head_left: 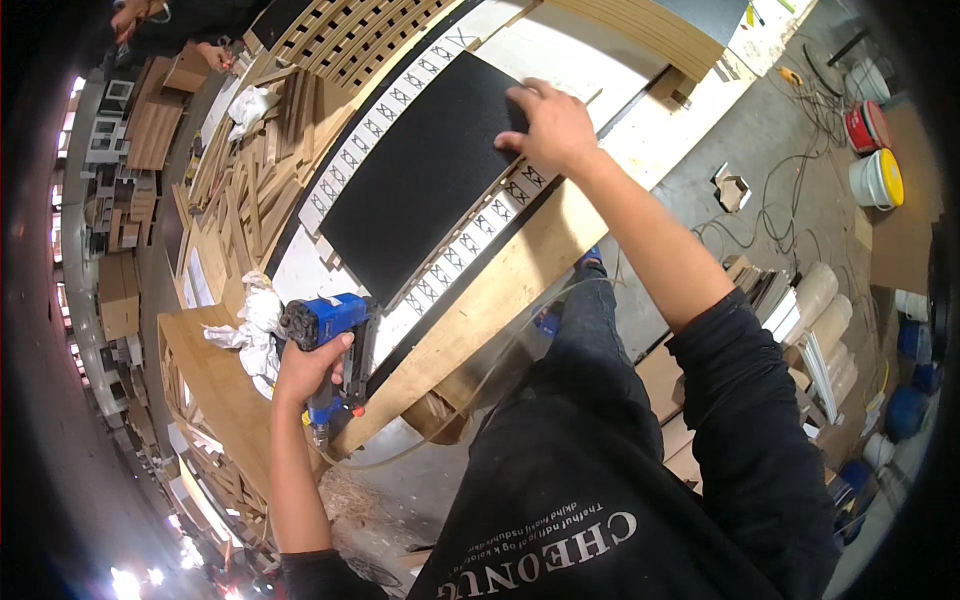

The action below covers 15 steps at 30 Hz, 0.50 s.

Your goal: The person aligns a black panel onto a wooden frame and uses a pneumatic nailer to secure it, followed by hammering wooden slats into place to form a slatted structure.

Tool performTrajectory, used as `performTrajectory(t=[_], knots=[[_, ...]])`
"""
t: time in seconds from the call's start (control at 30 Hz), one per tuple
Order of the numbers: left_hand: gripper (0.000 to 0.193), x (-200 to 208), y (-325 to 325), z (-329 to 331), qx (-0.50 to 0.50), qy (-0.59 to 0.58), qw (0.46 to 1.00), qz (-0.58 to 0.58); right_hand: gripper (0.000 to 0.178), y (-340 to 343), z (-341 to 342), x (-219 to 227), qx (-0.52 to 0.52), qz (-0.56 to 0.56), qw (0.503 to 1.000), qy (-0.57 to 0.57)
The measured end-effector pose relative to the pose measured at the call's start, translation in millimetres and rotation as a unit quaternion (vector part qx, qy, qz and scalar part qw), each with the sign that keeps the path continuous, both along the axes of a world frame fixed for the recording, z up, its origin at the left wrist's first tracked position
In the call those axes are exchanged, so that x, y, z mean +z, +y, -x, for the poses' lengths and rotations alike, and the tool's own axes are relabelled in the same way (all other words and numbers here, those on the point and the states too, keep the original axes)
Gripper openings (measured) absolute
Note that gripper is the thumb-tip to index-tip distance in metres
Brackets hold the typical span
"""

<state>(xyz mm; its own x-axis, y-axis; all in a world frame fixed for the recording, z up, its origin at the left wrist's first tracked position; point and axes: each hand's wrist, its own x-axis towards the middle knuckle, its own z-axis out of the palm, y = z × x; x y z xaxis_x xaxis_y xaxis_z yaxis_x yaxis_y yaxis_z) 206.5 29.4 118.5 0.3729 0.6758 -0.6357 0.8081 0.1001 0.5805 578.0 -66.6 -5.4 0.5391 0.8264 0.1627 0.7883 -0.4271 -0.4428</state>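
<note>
My left hand [312,371] is closed round the grip of a blue and black pneumatic nail gun [341,314], held by the near left end of a black panel [420,165]. An air hose [468,408] runs from its base. My right hand [556,125] lies with fingers apart on the right end of the panel; its thumb is at the panel's edge. Along the panel's far and near long sides run white strips with black crossed marks, the far strip [381,120] and the near strip [462,256]. Whether fingers press on the trigger is hidden.
Thin wooden slats [262,190] lie piled beyond the panel, near a slatted wooden frame [345,42]. Crumpled white cloth [258,322] lies by the nail gun. Another person's hand [214,57] shows at the far left. Buckets [876,180] and cables stand on the floor at right.
</note>
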Motion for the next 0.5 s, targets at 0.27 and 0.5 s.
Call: performTrajectory(t=[0.27,0.5], knots=[[0.019,2.6,7.8,-7.5,-0.01,0.015,0.999,0.027,0.044,-10.3,-41.2,-2.9,-0.091,0.03,0.978,0.188],[0.019,4.8,21.3,-13.6,-0.05,0.05,0.997,0.023,0.025,-7.3,-43.6,-5.9,-0.08,0.04,0.975,0.202]])
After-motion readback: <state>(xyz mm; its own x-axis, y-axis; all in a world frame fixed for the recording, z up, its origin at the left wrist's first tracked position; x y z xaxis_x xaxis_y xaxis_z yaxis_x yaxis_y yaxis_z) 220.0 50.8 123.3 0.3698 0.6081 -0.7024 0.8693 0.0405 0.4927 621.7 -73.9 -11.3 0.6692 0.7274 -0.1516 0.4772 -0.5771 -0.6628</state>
